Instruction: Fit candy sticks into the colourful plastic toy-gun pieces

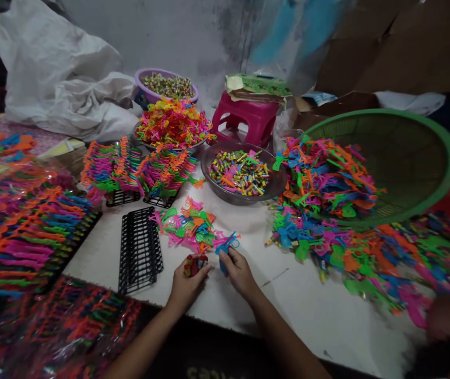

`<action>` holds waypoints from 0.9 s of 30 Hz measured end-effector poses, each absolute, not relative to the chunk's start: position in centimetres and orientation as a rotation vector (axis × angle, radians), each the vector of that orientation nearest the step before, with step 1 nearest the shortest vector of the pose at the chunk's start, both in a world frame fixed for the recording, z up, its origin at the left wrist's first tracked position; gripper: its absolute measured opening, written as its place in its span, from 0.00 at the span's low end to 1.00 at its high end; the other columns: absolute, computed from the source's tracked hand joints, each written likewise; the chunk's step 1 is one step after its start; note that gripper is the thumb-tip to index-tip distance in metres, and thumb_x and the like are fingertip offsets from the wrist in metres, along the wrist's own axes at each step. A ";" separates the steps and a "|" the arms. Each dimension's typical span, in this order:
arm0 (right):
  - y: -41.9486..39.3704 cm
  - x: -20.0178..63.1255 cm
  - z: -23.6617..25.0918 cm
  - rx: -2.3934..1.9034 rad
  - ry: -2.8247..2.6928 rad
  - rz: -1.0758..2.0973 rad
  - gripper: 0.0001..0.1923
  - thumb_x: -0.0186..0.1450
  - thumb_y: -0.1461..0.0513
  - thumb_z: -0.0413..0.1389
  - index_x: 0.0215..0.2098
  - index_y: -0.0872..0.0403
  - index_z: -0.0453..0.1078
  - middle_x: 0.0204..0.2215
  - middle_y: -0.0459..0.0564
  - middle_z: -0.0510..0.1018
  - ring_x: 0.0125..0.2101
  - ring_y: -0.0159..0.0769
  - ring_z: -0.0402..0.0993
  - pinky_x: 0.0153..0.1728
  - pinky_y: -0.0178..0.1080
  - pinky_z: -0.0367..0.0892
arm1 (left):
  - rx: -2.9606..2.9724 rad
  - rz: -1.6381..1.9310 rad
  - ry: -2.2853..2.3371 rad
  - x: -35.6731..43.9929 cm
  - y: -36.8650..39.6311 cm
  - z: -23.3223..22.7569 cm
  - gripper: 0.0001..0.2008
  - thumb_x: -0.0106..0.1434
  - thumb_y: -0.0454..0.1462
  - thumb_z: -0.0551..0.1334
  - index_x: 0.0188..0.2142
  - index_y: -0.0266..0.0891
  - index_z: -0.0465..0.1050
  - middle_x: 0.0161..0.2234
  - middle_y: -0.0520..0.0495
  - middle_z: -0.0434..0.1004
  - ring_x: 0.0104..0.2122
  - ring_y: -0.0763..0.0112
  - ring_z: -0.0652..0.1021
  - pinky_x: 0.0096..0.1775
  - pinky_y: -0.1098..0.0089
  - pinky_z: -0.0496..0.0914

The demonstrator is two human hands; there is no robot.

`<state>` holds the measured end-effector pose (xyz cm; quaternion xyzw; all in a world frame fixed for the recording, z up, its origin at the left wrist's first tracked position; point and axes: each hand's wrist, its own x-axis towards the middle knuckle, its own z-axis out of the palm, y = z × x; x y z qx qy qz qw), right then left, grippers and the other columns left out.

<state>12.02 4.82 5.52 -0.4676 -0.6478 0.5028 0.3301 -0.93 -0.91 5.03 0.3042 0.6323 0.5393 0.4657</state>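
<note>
My left hand (pixel 187 284) is closed round a small bunch of short red and yellow pieces (pixel 195 265), too blurred to name exactly. Beside it, my right hand (pixel 237 271) pinches a blue plastic piece with a ring at its end (pixel 228 245). Both hands are over the front part of the white table (pixel 299 310). Just beyond them lies a loose pile of pink, green and orange plastic pieces (pixel 193 226). To the left of my hands is a black slotted rack (pixel 140 247).
Filled racks (pixel 161 176) stand behind the black one. A bowl of small striped pieces (pixel 240 173) sits mid-table, with a heaped basin (pixel 173 123) behind. At right, a tipped green basket (pixel 414 173) spills coloured pieces. Bagged pieces (pixel 23 226) crowd the left; a pink stool (pixel 244 116) stands behind.
</note>
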 end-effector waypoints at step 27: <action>1.5 10.7 6.8 -1.260 -1.847 1.088 0.14 0.64 0.57 0.42 0.24 0.54 0.61 0.19 0.44 0.65 0.21 0.30 0.61 0.23 0.32 0.56 | 0.787 1.174 1.301 -1.3 -1.5 5.5 0.14 0.45 0.42 0.66 0.28 0.35 0.68 0.15 0.55 0.68 0.15 0.78 0.68 0.19 0.76 0.64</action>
